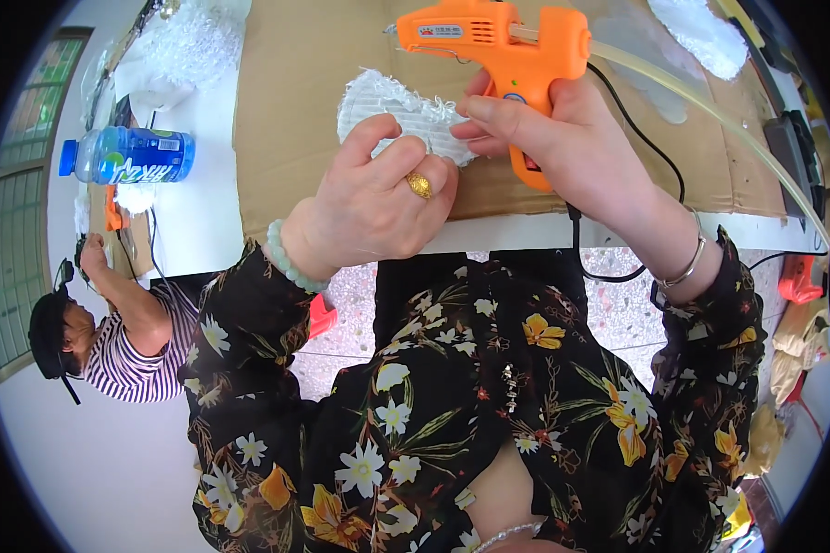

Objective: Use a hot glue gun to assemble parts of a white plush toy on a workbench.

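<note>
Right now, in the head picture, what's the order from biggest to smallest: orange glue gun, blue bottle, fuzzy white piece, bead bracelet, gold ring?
1. Orange glue gun
2. Blue bottle and fuzzy white piece: too close to rank, since the piece is partly covered
3. Bead bracelet
4. Gold ring

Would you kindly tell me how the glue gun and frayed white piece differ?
The glue gun is orange and smooth; the white piece is ridged with a frayed edge. The right hand grips the gun, while the left hand partly covers the piece. Both appear over brown cardboard.
</note>
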